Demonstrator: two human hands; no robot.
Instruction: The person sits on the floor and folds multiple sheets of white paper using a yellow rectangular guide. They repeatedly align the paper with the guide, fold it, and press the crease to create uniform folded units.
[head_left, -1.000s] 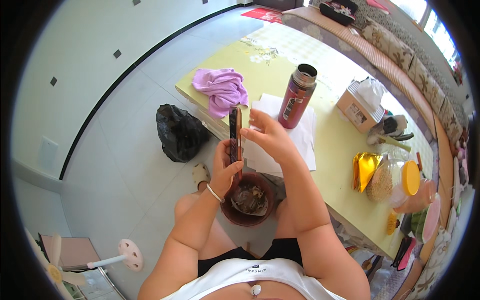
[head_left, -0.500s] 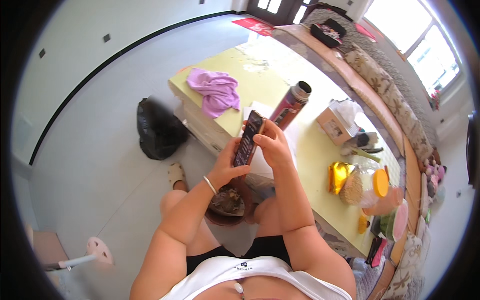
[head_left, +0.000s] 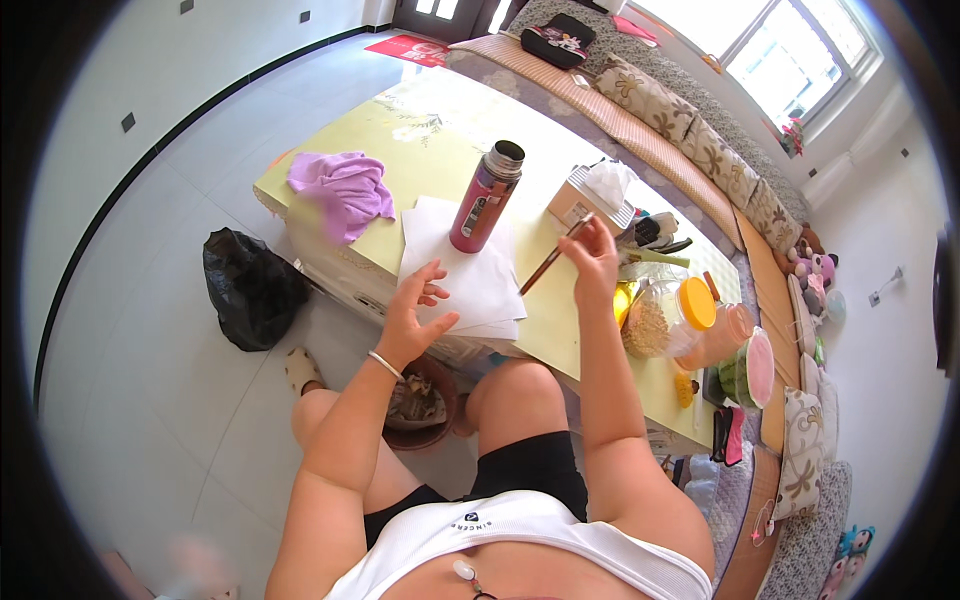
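phone (head_left: 546,266): one, dark, slim, seen nearly edge-on; screen turned out of view. long axis aslant, from upper right down to lower left. lower end free, pointing toward the right edge of the paper (head_left: 470,292); upper end within the grip. contact between lower end and bench (head_left: 560,338): cannot tell.

position: in the right hand (head_left: 597,256), over the bench; to the left of the palm, to the right of the left hand (head_left: 410,318) and well apart from it. between both hands, far closer to the right.

right hand: closed on the phone near its upper end, thumb and fingers pinching.

left hand: open, fingers loosely curved and spread, holding nothing; at the near edge of the paper, touch uncertain. white bracelet (head_left: 385,366) at the wrist.

also on the bench: bottle (head_left: 484,202), upright, uncapped, standing on the paper; cloth (head_left: 352,190), lilac, crumpled, at far left; box (head_left: 572,203), just beyond the phone; jar (head_left: 652,322), yellow-lidded, to the right of the right forearm.

on the floor (head_left: 245,420): bag (head_left: 250,298), black; bucket (head_left: 448,405), brown, partly behind the left forearm.
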